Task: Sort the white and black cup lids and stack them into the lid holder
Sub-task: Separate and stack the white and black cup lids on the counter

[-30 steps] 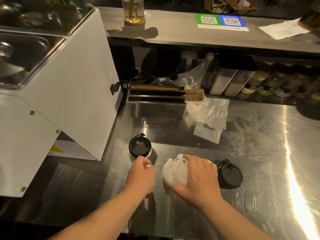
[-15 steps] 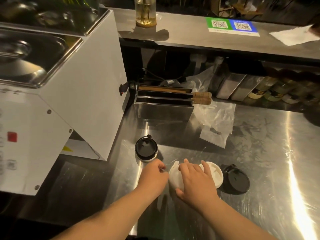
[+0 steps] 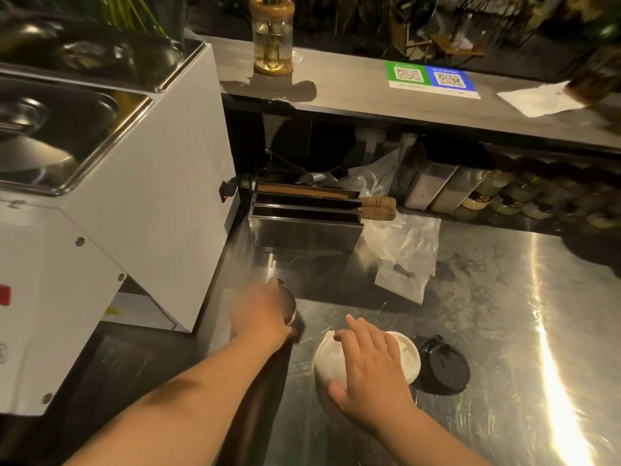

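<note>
A dim bar counter of brushed steel [image 3: 504, 314] runs under a raised shelf, with a white machine [image 3: 134, 230] at the left and a steel lid holder [image 3: 307, 227] with narrow slots standing against the back.

From the head view, the sorting looks barely begun; I see no lids in the holder, though its slots are dark. The left hand [image 3: 260, 309] lies cupped over the black lid stack [image 3: 291, 309] near the machine, fingers curled round it, but blur keeps me from telling whether it grips yet. The right hand [image 3: 368, 363] rests flat, fingers spread and loose, on the white lids [image 3: 408, 356], which overlap in a small heap; it clasps nothing. A lone black lid [image 3: 443, 366] sits just beside the white ones, on their right.

Next, I'd judge, the blacks want gathering together, then each colour carried to its own slot.
</note>
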A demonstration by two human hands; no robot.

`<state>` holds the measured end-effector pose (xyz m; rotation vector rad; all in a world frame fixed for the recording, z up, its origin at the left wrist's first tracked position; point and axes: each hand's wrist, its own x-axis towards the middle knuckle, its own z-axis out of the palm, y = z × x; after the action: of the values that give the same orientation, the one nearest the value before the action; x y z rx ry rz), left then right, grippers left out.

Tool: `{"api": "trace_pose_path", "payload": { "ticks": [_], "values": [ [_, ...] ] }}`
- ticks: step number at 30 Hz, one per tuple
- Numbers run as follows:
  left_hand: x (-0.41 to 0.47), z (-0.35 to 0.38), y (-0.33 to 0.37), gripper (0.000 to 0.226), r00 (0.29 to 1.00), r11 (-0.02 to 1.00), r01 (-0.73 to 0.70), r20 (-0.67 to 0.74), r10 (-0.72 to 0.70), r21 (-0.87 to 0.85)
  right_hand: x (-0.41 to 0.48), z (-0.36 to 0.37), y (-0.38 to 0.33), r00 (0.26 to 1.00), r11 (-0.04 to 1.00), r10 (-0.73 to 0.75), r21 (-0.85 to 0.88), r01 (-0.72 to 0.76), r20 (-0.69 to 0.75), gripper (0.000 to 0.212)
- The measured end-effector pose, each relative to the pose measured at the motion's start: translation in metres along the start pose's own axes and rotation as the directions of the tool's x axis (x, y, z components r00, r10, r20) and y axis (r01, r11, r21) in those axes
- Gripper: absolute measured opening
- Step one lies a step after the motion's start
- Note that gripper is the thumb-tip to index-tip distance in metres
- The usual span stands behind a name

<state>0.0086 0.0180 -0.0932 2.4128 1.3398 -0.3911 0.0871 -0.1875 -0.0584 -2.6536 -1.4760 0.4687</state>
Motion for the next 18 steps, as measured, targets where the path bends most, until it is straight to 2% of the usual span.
{"api": "trace_pose_path", "payload": {
  "ticks": [3,5,7,10,12,14,16,18],
  "values": [
    [0.005,-0.003,0.002,0.099,0.999,0.998,-0.036,0.004,0.036,-0.055,0.001,-0.01,-0.003,0.991,0.99,-0.01,0.138,0.028,-0.132,0.061],
    [0.004,-0.006,0.007,0.097,0.999,0.979,-0.035,0.0,0.036,-0.203,0.004,-0.017,-0.005,0.989,0.961,0.008,0.273,0.034,-0.149,0.06],
    [-0.003,-0.012,0.015,0.098,0.997,0.927,-0.082,-0.045,0.07,-0.366,0.011,-0.021,-0.007,0.985,0.882,0.088,0.471,-0.01,-0.145,0.058],
    [-0.024,-0.03,0.033,0.107,0.959,0.835,-0.281,-0.158,0.234,-0.473,0.025,-0.032,-0.007,0.956,0.614,0.286,0.777,-0.138,-0.057,0.057],
    [-0.039,-0.039,0.047,0.11,0.918,0.793,-0.398,-0.201,0.343,-0.462,0.032,-0.042,-0.004,0.939,0.4,0.341,0.897,-0.188,0.045,0.05],
    [-0.052,-0.043,0.057,0.113,0.889,0.738,-0.452,-0.187,0.418,-0.501,0.036,-0.05,0.002,0.927,0.186,0.364,0.967,-0.173,0.096,0.037],
    [-0.06,-0.046,0.061,0.118,0.891,0.62,-0.408,-0.145,0.43,-0.67,0.036,-0.057,0.012,0.909,0.021,0.4,0.991,-0.135,0.116,0.028],
    [-0.065,-0.05,0.062,0.112,0.921,0.407,-0.229,-0.062,0.383,-0.885,0.034,-0.06,0.025,0.889,-0.061,0.434,0.99,-0.13,0.143,0.024]
  ]
}}
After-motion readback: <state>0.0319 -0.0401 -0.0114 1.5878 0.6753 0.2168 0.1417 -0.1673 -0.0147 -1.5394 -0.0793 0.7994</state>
